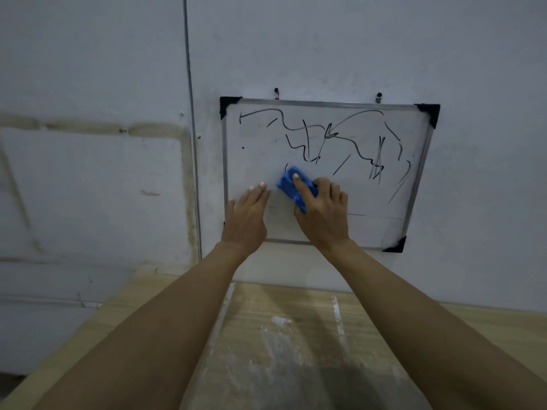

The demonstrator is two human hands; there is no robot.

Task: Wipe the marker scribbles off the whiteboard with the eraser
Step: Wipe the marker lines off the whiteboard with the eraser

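The blue eraser (288,186) is pressed against the whiteboard (370,229), toward its lower left corner and just under the lowest loops of the marker scribbles (328,134). The right grip (321,214) is curled round the eraser, with the forefinger stretched along its back. The left grip (247,216) lies flat, fingers straight and holding nothing, against the board near its left edge.

Strokes still cover the stretch below the top edge and the right side. The board seems to hang only from two small hooks (276,93) at its top edge, though they are too small to be sure. A hard upward stroke could lift it off or set it swinging.

A thin conduit (192,128) runs down the wall to the left of the board. A paint-streaked tabletop (296,335) stands below, between the person and the wall, so the top corners need a long reach.
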